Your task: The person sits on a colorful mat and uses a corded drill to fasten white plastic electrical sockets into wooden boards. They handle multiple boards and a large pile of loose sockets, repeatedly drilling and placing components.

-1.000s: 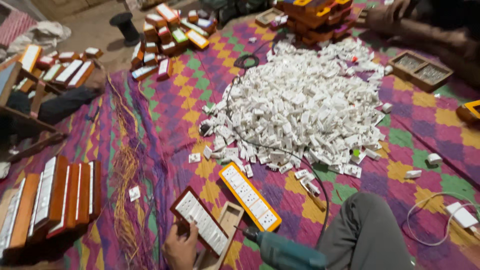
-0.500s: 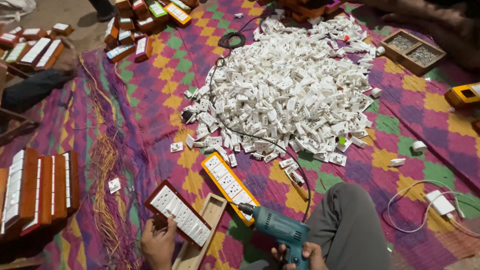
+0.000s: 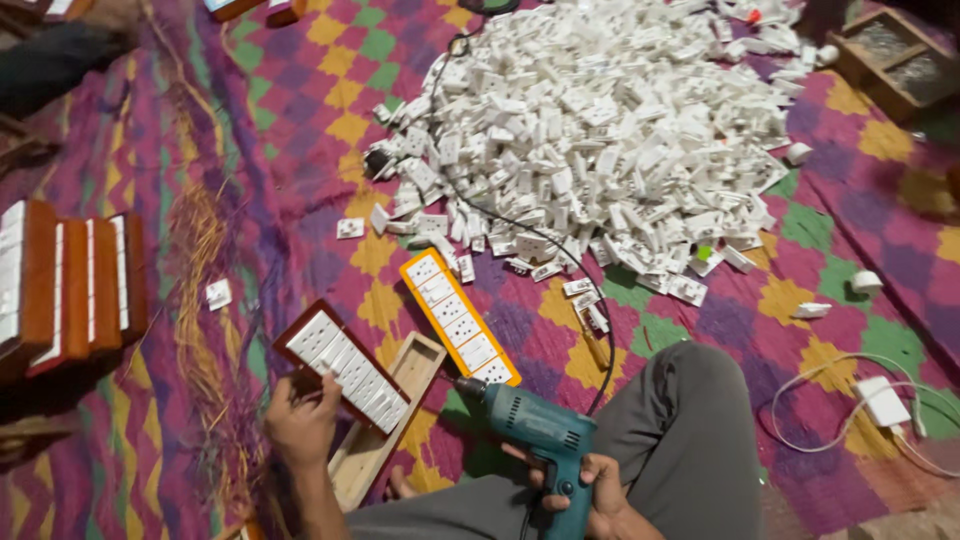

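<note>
**Caller:** While the left hand (image 3: pixel 300 425) grips the near end of the red-framed switch panel (image 3: pixel 348 366), fingers curled over its edge and thumb on the face, the right hand (image 3: pixel 590 492) is wrapped tight round the handle of the teal electric drill (image 3: pixel 535 432), fingers pressed together; whether one sits on the trigger I cannot tell

**Analyst:** And look where the work lies: the panel rests slantwise across the open wooden box (image 3: pixel 385 420), right in front of the person's knee (image 3: pixel 690 400). It is not seated square on the box, by my reading

**Caller:** So what makes this step go well?

**Analyst:** I'd say line the frame up with the box's rim first, then hold it flat with that left hand well away from the bit. The drill's tip points at the gap between the box and the yellow-framed panel (image 3: pixel 458 315) lying beside it on the patterned mat (image 3: pixel 300 120), so it wants swinging over a corner hole and held upright

**Caller:** Black cord (image 3: pixel 520 225) trailing through the big heap of white switch parts (image 3: pixel 600 140) behind

**Analyst:** Keep that slack, I'd judge, or it tugs the drill off line. Finished boxes (image 3: pixel 70 285) stand stacked at the left, well apart
</note>
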